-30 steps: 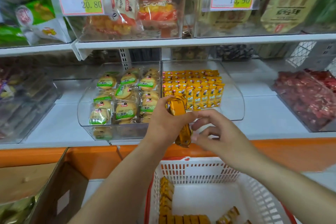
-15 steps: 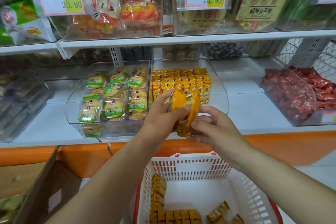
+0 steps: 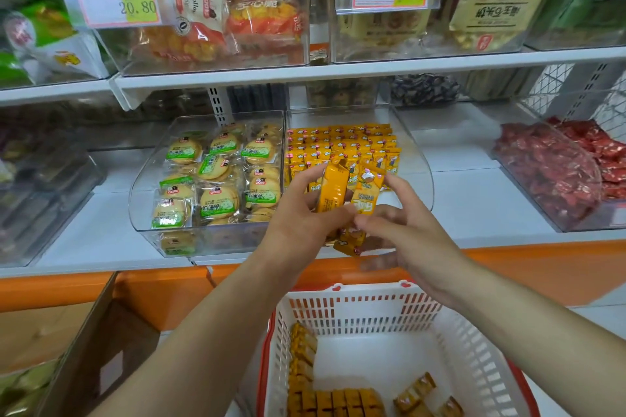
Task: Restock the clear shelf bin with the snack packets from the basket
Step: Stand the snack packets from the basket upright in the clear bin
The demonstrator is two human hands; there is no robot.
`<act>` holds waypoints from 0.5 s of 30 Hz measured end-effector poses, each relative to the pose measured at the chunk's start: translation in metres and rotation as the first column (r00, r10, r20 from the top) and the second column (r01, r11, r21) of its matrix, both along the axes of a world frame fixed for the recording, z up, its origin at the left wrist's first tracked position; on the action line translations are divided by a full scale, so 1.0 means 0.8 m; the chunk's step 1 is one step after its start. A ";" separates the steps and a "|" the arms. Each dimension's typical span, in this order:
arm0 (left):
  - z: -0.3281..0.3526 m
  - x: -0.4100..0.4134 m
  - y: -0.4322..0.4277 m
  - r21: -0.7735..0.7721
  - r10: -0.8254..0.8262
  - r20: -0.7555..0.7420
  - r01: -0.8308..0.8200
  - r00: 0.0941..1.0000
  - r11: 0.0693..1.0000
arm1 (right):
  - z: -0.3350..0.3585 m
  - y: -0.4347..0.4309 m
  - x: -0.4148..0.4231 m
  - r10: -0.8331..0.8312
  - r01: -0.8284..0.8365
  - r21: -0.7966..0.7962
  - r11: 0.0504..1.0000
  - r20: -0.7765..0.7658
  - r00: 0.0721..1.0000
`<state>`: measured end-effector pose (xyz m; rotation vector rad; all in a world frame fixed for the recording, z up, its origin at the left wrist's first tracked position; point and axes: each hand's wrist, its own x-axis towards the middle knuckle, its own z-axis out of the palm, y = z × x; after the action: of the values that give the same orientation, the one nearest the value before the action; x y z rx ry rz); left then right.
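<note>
snack packets [image 3: 333, 399] lie in loose rows on the floor of the white basket [image 3: 355, 306], nearest the viewer, so plenty are left to move. above the basket's far rim the left hand [image 3: 298, 223] grips a small handful of orange packets [image 3: 333, 191] with curled fingers. the right hand [image 3: 416, 240] pinches one of them at its lower end between thumb and fingertips, forefinger raised beside it.

the bunch sits at the open front lip of the clear shelf bin [image 3: 418, 162], where neat upright rows [image 3: 342, 144] fill the back half. the step looks like feeding packets from the handful into the front row. done well, the right hand would take one packet at a time, turn it upright and face forward to match the rows, and seat it against the last row. the left should squeeze the rest firmly, since a drooping packet [image 3: 349, 242] below the hands could fall. the biscuit bin [image 3: 220, 176] just to the left needs no touching.
</note>
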<state>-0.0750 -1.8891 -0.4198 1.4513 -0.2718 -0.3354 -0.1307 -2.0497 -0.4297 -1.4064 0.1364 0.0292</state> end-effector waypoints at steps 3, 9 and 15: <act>0.001 0.000 0.008 0.014 -0.013 0.004 0.013 1.000 1.000 | 0.003 0.000 0.004 -0.061 0.061 -0.119 0.991 0.010 0.998; -0.001 0.005 0.022 0.061 0.067 -0.029 -0.065 0.997 0.996 | 0.029 -0.030 0.018 -0.155 0.159 -0.049 0.986 0.081 0.985; -0.003 0.004 0.021 -0.013 0.106 -0.107 -0.108 0.989 0.994 | 0.028 -0.022 0.008 -0.089 0.084 0.167 0.982 0.025 0.996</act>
<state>-0.0714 -1.8725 -0.4218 1.4185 -0.1102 -0.3208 -0.1246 -2.0674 -0.4070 -1.2326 0.1640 -0.0535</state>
